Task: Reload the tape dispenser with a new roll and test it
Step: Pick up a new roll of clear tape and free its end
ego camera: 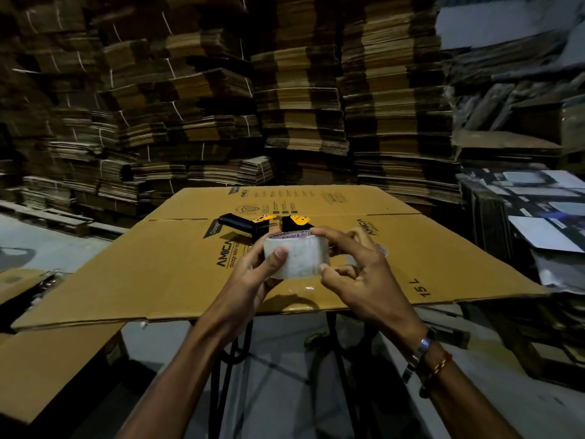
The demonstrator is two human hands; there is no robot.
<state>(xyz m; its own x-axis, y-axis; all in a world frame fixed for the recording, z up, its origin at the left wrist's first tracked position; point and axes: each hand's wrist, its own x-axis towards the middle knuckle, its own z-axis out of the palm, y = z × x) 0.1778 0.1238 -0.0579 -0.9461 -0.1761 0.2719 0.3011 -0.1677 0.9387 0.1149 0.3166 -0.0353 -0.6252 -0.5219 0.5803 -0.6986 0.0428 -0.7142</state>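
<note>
A roll of clear packing tape [300, 256] with a printed cardboard core is held up between both hands over the table's near edge. My left hand [253, 275] grips its left side, thumb pressed on the outer face. My right hand [354, 264] holds its right side, fingertips at the roll's edge. Behind the roll, the black and yellow tape dispenser [262, 224] lies on the flattened carton, its handle pointing left. The roll and my hands hide part of the dispenser.
A flattened brown carton [158, 267] covers the table as a work surface. Tall stacks of folded cardboard [300, 90] fill the background. Printed sheets [538, 213] pile up at the right. More cardboard [47, 369] lies low at the left.
</note>
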